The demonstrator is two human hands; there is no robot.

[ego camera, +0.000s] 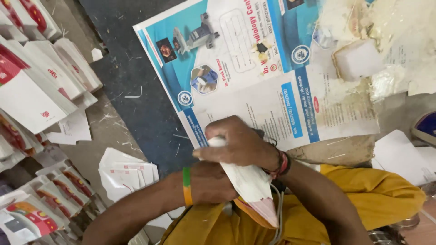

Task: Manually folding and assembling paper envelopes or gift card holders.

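**Keeping the paper stack tight between both hands**

We hold a wedge of folded white paper pieces (247,179) close to the body, just above the lap. Our right hand (240,143) is closed over its far end, fingers wrapped around so the top edge pokes out at the left by the thumb. Our left hand (211,181), the one with the green and orange wristband (186,186), is tucked under and against the stack's left side; how far its fingers curl around we cannot tell, since the right hand and the paper hide them.

To do this well, we judge the edges should stay aligned: the near end fans out into thin pink-edged sheets, so a firm, even squeeze near that end would stop them splaying. The left hand does best as a steady backstop while the right does the pressing.

Beyond our hands lies a large printed blue-and-white sheet (272,90), and stacks of finished paper bags (41,90) stand at the left.
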